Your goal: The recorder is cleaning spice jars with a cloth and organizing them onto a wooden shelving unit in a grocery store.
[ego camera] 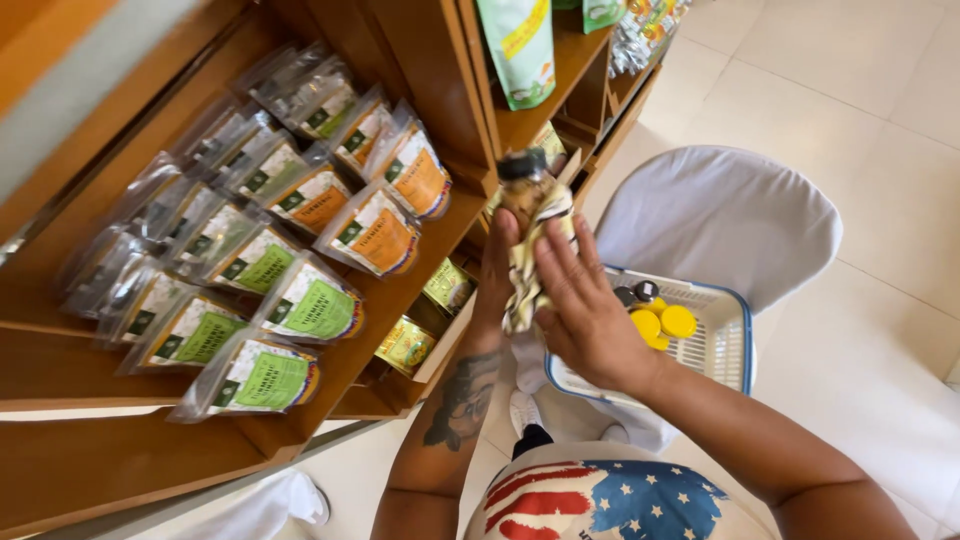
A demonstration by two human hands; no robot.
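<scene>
My left hand [497, 268] grips a small jar [526, 186] with a black lid and brownish contents, held up in front of the wooden shelf [400, 290]. My right hand [588, 308] presses a patterned yellow-and-black cloth [530, 275] against the jar's side, fingers spread over it. The cloth hangs down between both hands and covers the jar's lower part.
Several clear pouches with green [312, 305] and orange [385, 238] labels lean in rows on the shelf. Gold-lidded tins [405, 345] sit on the lower shelf. A white basket with blue rim [735, 300] holds yellow-lidded jars [678, 321] on a white-covered chair [720, 215]. Tiled floor lies to the right.
</scene>
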